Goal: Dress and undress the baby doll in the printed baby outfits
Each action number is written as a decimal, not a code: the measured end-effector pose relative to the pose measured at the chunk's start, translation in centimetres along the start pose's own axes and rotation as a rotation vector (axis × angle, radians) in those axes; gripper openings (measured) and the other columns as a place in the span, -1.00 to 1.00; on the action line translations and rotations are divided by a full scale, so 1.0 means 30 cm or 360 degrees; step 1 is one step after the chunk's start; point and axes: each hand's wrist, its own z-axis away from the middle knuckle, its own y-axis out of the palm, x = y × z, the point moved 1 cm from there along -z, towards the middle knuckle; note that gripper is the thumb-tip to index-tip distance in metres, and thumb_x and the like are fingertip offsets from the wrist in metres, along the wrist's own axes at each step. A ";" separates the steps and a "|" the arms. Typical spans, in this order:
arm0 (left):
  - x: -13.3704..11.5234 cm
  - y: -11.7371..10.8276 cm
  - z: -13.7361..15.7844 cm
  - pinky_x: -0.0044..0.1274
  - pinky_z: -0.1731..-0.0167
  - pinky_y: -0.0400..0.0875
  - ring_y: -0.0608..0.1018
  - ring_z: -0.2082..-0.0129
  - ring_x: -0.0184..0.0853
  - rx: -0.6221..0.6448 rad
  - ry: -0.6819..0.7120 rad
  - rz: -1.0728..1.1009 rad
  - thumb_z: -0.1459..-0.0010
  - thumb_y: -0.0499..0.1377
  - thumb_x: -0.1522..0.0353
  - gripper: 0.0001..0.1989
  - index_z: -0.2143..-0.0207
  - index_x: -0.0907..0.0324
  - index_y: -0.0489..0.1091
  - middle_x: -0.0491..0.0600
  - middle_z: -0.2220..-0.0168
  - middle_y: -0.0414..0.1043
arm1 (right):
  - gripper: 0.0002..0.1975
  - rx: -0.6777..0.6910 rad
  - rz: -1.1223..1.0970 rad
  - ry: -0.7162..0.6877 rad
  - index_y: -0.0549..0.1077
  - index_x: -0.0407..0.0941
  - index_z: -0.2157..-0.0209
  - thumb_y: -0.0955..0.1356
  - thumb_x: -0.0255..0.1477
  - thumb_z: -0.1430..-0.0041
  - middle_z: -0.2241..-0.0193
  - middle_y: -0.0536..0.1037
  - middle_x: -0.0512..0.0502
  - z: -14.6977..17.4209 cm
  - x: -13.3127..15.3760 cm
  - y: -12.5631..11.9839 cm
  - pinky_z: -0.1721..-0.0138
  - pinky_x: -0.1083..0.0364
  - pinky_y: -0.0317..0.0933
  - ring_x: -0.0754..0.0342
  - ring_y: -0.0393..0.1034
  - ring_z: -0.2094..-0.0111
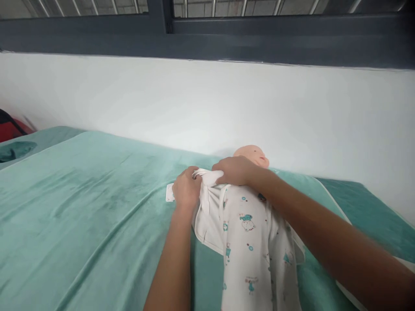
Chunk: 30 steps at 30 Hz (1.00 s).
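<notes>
A baby doll [251, 153] lies on its back, its head toward the wall and partly covered by my right hand. Over its body is a white baby garment [248, 242] printed with small teal and grey figures. My left hand [188, 190] is closed on the garment's turned-out white edge at the doll's side. Beside it, my right hand [235, 169] pinches the same white cloth near the doll's shoulder. A white cuff or tag with small prints [170, 192] sticks out left of my left hand. The doll's arms are hidden.
A teal sheet [97, 207] with long creases covers the bed. Behind it rises a white wall [194, 103] below a dark window frame [259, 43] with bars. A red and black item [13, 127] lies at the far left. White cloth [348, 293] shows at lower right.
</notes>
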 end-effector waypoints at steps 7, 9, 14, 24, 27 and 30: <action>0.035 -0.008 -0.012 -0.46 0.24 0.37 0.57 0.08 -0.20 0.0104 -0.0067 0.0090 -0.10 0.09 0.44 -0.66 0.10 0.00 0.49 -0.07 0.05 0.57 | -0.83 -0.0101 -0.0020 0.0246 0.50 0.02 0.25 0.30 -0.29 -0.17 0.26 0.56 -0.06 0.075 -0.044 -0.033 0.35 0.06 0.05 -0.01 0.40 0.29; 0.045 -0.009 -0.016 -0.47 0.28 0.36 0.58 0.12 -0.21 0.0168 -0.0117 0.0095 -0.08 0.09 0.45 -0.65 0.11 0.00 0.49 -0.06 0.06 0.58 | -0.83 -0.0100 -0.0048 0.0256 0.50 0.01 0.25 0.30 -0.30 -0.17 0.25 0.56 -0.06 0.086 -0.042 -0.039 0.35 0.06 0.05 -0.01 0.40 0.29; 0.064 -0.008 -0.016 -0.49 0.37 0.30 0.58 0.20 -0.21 0.0313 -0.0075 0.0015 -0.11 0.06 0.45 -0.66 0.13 -0.01 0.49 -0.05 0.16 0.60 | -0.82 -0.0118 -0.0073 0.0281 0.50 0.01 0.24 0.30 -0.29 -0.17 0.26 0.55 -0.07 0.097 -0.036 -0.044 0.35 0.05 0.06 -0.02 0.40 0.28; 0.034 0.002 -0.006 -0.34 0.10 0.34 0.44 -0.01 -0.10 0.0270 0.0354 -0.0344 -0.19 0.08 0.45 -0.72 0.07 0.07 0.42 0.05 0.04 0.47 | -0.85 0.0016 -0.0074 0.0147 0.46 -0.01 0.28 0.31 -0.28 -0.16 0.30 0.57 -0.04 -0.015 0.011 0.005 0.43 0.08 0.07 0.03 0.42 0.37; 0.022 0.021 0.002 -0.30 -0.10 0.23 0.36 -0.12 -0.12 0.0244 0.0549 -0.0295 -0.17 0.14 0.43 -0.65 -0.02 0.05 0.37 0.02 -0.04 0.43 | -0.83 0.0051 0.0048 0.0084 0.45 -0.03 0.23 0.31 -0.29 -0.16 0.29 0.57 -0.07 -0.057 0.037 0.020 0.43 0.08 0.07 0.00 0.43 0.34; 0.014 0.039 0.011 -0.33 -0.12 0.21 0.40 -0.08 -0.16 0.0298 0.0681 -0.0209 -0.16 0.19 0.42 -0.62 -0.05 0.06 0.34 -0.01 -0.02 0.44 | -0.79 0.0076 0.0089 0.0035 0.45 -0.05 0.17 0.31 -0.31 -0.17 0.24 0.57 -0.11 -0.074 0.048 0.031 0.39 0.08 0.12 -0.04 0.46 0.28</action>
